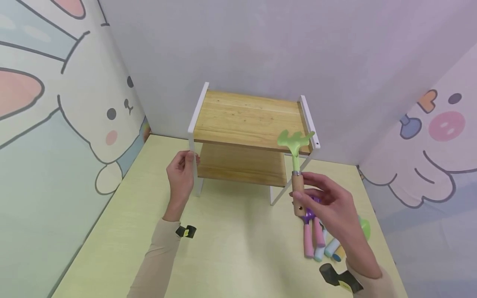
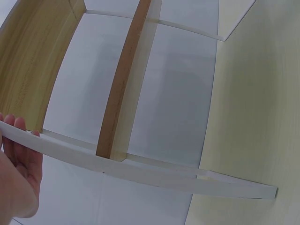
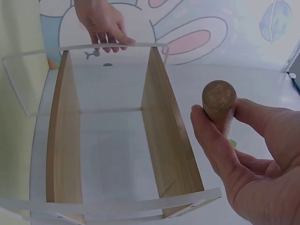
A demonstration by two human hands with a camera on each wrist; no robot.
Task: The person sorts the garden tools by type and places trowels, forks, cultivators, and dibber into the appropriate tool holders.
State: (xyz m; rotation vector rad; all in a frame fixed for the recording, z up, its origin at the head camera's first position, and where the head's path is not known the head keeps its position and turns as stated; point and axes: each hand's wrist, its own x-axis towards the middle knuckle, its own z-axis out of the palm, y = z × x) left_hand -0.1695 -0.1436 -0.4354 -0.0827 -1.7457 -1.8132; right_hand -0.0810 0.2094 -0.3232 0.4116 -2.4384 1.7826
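A two-tier shelf (image 1: 246, 118) with wooden boards and white side frames stands against the back wall. Its left front upright (image 2: 93, 161) is gripped by my left hand (image 1: 181, 171), the fingers reaching round to the inner side. In my right hand (image 1: 331, 203) a small green hand rake (image 1: 295, 145) is pinched by its wooden handle (image 3: 219, 101), tines up, in front of the shelf's right side. The right wrist view shows the handle end between thumb and fingers, with the rake head mostly hidden behind.
Several garden tools with pink handles (image 1: 308, 244), light blue handles (image 1: 331, 247) and a green head (image 1: 365, 228) lie on the pale tabletop (image 1: 231, 252) at the right, partly under my right forearm. Walls with cartoon animals (image 1: 108, 140) enclose the table.
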